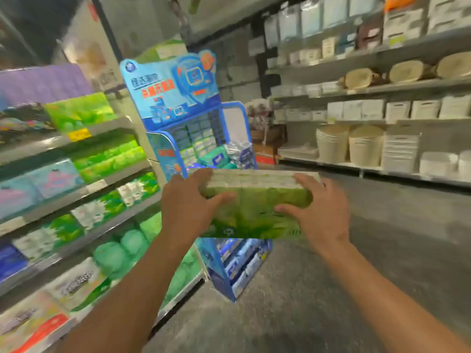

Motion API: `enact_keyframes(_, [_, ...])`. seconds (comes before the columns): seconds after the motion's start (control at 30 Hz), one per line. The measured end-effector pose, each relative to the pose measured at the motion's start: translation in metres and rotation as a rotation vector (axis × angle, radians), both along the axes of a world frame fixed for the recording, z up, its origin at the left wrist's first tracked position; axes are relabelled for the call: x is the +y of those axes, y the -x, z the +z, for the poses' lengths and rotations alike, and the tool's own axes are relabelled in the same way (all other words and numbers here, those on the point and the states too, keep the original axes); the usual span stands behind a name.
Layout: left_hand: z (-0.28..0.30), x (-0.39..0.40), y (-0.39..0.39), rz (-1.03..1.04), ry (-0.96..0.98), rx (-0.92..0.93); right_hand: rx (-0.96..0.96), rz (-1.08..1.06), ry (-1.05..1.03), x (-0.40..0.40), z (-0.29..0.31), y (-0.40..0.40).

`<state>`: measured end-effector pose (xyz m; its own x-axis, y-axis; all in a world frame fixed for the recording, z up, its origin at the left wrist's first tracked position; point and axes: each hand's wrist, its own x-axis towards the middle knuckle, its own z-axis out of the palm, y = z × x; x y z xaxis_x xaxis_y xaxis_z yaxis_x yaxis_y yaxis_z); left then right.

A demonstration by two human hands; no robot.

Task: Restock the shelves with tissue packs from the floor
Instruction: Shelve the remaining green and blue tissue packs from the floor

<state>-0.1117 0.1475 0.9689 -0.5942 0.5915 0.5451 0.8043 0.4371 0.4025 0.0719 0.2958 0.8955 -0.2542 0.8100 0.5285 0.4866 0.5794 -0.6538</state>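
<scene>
Both hands hold a green tissue pack (257,207) in the air, in front of the blue display stand (183,110). The left hand (188,207) grips its left end, the right hand (318,212) its right end, fingers curled round it.

Two bare forearms, sleeveless to the frame's edge, left grip (187,207) and right grip (323,212) ungloved, ringless.

— What can be counted here?
— One green tissue pack (257,212) is held up, and two hands are seen: the left hand (188,207) and the right hand (321,212).
— And beyond them?
— One blue display stand (175,98) is seen (shelf stock is too blurred for counting).
</scene>
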Motion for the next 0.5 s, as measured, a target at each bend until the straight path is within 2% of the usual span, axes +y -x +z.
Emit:
enact_keyframes(0.17, [0.044,-0.112,0.132,0.207,-0.109,0.133,0.112,0.209,-0.168,-0.063,0.06,0.175])
enact_keyframes(0.3, [0.067,-0.179,0.214,0.36,-0.144,0.209,0.177,0.318,-0.222,-0.111,0.091,0.289])
enact_keyframes(0.5, [0.101,-0.199,0.31,0.461,-0.188,0.267,0.255,0.356,-0.287,-0.124,0.132,0.411])
